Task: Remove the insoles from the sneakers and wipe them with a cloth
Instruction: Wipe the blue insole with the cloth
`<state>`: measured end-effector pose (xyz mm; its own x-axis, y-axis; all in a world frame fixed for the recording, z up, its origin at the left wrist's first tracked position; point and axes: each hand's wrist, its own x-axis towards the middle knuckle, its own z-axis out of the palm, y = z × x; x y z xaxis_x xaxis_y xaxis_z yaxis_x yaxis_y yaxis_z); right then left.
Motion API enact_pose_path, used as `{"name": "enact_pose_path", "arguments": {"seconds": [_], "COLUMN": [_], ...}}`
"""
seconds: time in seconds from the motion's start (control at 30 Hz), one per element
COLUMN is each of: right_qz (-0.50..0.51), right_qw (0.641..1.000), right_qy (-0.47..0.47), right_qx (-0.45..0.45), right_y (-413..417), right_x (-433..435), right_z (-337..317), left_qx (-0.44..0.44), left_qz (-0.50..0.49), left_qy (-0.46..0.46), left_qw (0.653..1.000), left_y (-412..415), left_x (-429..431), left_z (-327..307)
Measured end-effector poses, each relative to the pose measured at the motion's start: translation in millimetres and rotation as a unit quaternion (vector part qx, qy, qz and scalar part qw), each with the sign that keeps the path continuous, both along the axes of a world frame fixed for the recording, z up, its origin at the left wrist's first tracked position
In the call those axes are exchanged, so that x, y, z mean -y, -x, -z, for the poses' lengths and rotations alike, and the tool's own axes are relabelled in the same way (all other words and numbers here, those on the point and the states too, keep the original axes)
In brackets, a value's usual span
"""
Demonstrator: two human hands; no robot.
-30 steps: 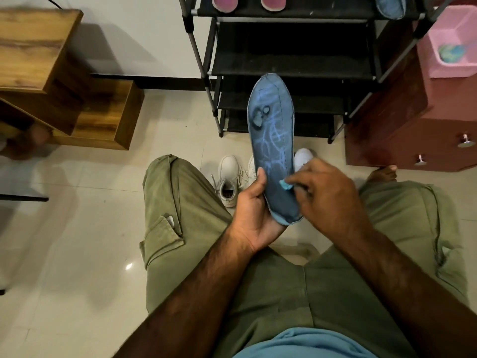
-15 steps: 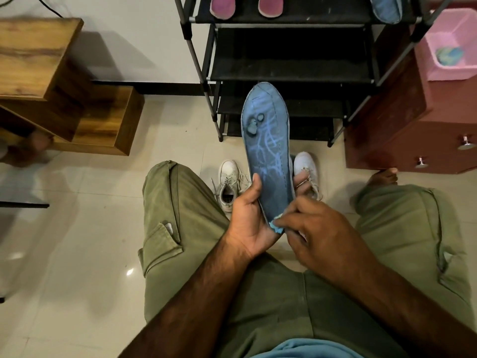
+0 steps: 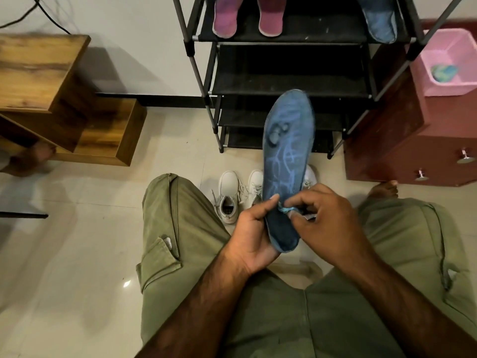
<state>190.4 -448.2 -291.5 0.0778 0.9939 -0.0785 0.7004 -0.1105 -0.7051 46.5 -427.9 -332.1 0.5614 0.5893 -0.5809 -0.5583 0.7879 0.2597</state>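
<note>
Fingers (image 3: pixel 302 197) of the right hand (image 3: pixel 327 218) press together in a pinch on a scrap of pale blue cloth (image 3: pixel 286 209), set against the middle of the blue insole (image 3: pixel 286 140) (most of the scrap is hidden under the hand). The left hand (image 3: pixel 253 233) curls round the heel end with its thumb laid across the face. That grip props the insole toe-up over the lap and gives the wiping something firm to push against.

On the floor between the knees stand the white sneakers (image 3: pixel 228 195), mouths upward. The nearer one shows a checked lining and no insole that I can make out.

Beyond them, the black shoe rack (image 3: pixel 284 83) carries two pink insoles (image 3: pixel 224 19) and another blue insole (image 3: pixel 379 19) on its top shelf, probably laid out after cleaning. To the right, a pink basket (image 3: pixel 444 89) on a maroon cabinet (image 3: pixel 402 151) holds one blue-green wad (image 3: pixel 444 72), perhaps a spare cloth.
</note>
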Motion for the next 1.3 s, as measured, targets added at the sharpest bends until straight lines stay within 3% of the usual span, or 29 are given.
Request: {"name": "enact_pose_path", "arguments": {"seconds": [0.33, 0.47, 0.67, 0.73, 0.93, 1.17, 1.23, 1.3], "right_qz": [0.18, 0.231, 0.247, 0.24, 0.192, 0.166, 0.174, 0.176], "right_qw": [0.961, 0.938, 0.929, 0.931, 0.934, 0.914, 0.916, 0.94], "right_qy": [0.001, -0.011, -0.021, -0.013, 0.042, 0.108, 0.094, 0.046], "right_qx": [-0.208, -0.259, -0.276, -0.275, -0.299, -0.355, -0.348, -0.287], "right_y": [16.1, 19.4, 21.9, 25.3, 23.2, 28.4, 22.6, 12.8], "right_x": [4.8, -0.1, -8.9, -9.1, -10.8, -4.0, -4.5, -6.9], "right_z": [7.2, 6.9, 1.4, -0.3, -7.5, -17.2, -19.4, -21.6], "left_qx": [0.036, 0.007, -0.023, -0.027, -0.009, -0.126, -0.151, -0.166], "left_qz": [-0.062, -0.096, -0.043, -0.023, -0.061, -0.104, -0.129, -0.151], "left_qy": [-0.036, -0.029, -0.244, -0.277, -0.176, -0.072, -0.067, -0.066], "left_qw": [0.997, 0.995, 0.969, 0.96, 0.982, 0.984, 0.978, 0.972], "left_y": [0.3, -0.3, -0.4, -2.5, -1.2, -2.5, -2.5, -3.0], "left_x": [-3.3, -3.7, 1.9, 5.9, 0.5, -6.2, -6.3, -5.9], "left_z": [-4.3, 3.1, 1.1, -0.9, -6.5, 0.5, 3.9, 5.1]}}
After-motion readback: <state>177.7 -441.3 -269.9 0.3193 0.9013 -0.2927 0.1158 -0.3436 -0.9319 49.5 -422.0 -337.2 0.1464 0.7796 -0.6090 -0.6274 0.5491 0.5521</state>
